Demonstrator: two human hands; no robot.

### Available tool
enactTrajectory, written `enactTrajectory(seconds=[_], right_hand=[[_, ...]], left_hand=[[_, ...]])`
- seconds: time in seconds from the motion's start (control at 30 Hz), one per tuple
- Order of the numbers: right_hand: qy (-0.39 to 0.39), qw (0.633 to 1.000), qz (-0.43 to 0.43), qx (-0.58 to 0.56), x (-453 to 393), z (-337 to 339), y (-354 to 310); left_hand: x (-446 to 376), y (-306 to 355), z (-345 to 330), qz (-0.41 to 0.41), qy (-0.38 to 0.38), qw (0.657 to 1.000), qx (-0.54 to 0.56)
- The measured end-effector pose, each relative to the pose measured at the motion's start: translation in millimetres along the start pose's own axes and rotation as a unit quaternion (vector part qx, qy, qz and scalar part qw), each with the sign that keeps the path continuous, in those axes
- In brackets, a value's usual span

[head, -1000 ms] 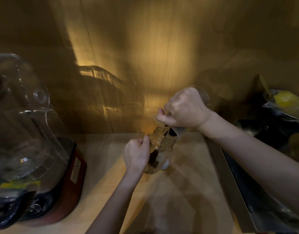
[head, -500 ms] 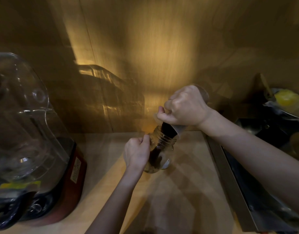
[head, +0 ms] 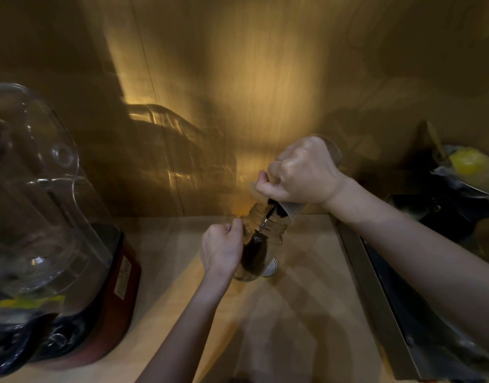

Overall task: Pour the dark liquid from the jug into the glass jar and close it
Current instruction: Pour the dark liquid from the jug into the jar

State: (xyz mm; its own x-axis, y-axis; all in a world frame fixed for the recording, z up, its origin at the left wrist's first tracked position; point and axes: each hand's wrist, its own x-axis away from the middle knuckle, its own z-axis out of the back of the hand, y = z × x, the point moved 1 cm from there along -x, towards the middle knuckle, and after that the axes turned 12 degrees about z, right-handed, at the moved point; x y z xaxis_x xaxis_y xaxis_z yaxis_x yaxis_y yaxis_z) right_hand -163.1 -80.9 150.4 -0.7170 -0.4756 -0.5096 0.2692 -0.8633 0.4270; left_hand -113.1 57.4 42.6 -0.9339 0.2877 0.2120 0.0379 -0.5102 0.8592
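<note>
head cam | forward-down | close over wooden counter [head: 307, 313]

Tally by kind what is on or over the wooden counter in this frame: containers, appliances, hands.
Containers: 2, the glass jar and the tilted jug pouring dark liquid into it
Appliances: 1, the blender with a red base
Hands: 2, left hand on the jar, right hand on the jug
Total: 5
</note>
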Motion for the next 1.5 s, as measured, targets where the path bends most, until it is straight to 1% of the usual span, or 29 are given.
enactTrajectory(seconds=[0.1, 0.4, 0.7, 0.93, 1.07, 1.23, 1.5], right_hand=[[-0.003, 1.0, 0.004, 0.003, -0.5, 0.3, 0.2], [0.002, 1.0, 0.017, 0.005, 1.4, -1.3, 1.3], [-0.021, 0.999, 0.043, 0.005, -3.5, 1.9, 0.0], [-0.019, 0.999, 0.05, 0.0, -5.0, 3.8, -1.0], [-0.023, 0.997, 0.069, 0.003, -5.5, 6.6, -1.6], [-0.021, 0.998, 0.062, 0.002, -4.5, 6.3, -1.7], [-0.03, 0.997, 0.073, 0.004, -3.8, 6.1, -2.9]], left_hand=[[-0.4, -0.2, -0.4, -0.003, 0.006, 1.0, 0.0], [-2.2, -4.1, -4.0, -0.007, -0.017, 1.0, 0.024], [-1.8, -4.2, -2.8, 0.004, -0.023, 0.999, 0.038], [-1.9, -5.3, -2.2, 0.014, -0.033, 0.998, 0.047], [-1.1, -4.3, -2.3, 0.018, -0.022, 0.999, 0.04], [0.2, -5.5, -1.7, 0.009, -0.043, 0.998, 0.051], [-2.3, -7.0, -4.1, 0.017, -0.026, 0.999, 0.044]])
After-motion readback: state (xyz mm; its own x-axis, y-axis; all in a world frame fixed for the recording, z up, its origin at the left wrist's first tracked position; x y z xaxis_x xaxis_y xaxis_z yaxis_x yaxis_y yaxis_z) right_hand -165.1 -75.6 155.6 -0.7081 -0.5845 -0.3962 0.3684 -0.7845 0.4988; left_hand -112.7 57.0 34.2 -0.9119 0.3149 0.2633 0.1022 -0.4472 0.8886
